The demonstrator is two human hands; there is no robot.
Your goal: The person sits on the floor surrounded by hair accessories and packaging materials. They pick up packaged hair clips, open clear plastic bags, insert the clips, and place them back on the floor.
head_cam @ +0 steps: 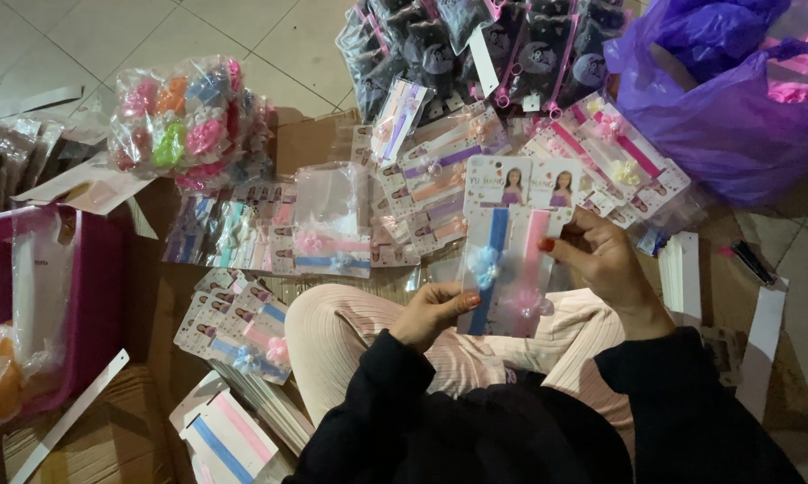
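Observation:
I hold a white display card with a blue headband and a pink headband on it, each with a small fabric flower, above my lap. My left hand pinches the card's lower left edge by the blue flower. My right hand grips its right edge beside the pink band. My knees in pale ribbed trousers lie just under the card. Dark sleeves cover both forearms.
Piles of similar headband cards spread over flattened cardboard on the tiled floor. A clear bag of colourful hair pieces lies at left, a purple plastic bag at right, dark packets at top, a magenta bin far left.

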